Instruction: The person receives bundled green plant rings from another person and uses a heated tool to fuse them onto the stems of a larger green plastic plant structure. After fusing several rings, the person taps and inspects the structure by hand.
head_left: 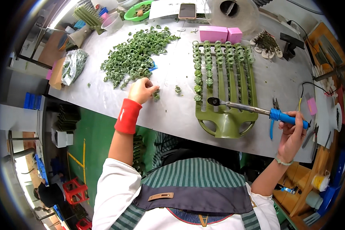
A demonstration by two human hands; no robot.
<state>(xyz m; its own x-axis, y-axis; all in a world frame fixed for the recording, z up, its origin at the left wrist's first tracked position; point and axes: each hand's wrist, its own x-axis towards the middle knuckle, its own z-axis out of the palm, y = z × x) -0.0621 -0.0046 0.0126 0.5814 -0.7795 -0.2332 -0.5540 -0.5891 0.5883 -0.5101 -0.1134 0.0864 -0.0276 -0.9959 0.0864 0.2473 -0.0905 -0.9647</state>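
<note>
My right hand (292, 134) grips the blue handle of a soldering iron (279, 115), whose shaft points left to a dark, round, flat tip. That tip is over the lower part of an olive-green plastic rack (228, 122) with long bars and two handle loops. Rows of small green flower-shaped plastic rings line the bars, thickest at the far end. My left hand (141, 91), with a red wristband, pinches a small green ring (156, 95) at the table surface. Just beyond it spreads a pile of green rings (132, 55). One loose ring (178, 89) lies between hand and rack.
Pink blocks (212, 34) stand behind the rack, near a phone (187, 11). Stained gloves (267, 44) and blue-handled pliers (272, 119) lie to the right. A plastic bag (74, 66) of green pieces sits at the table's left edge. A green basin (138, 11) is at the back.
</note>
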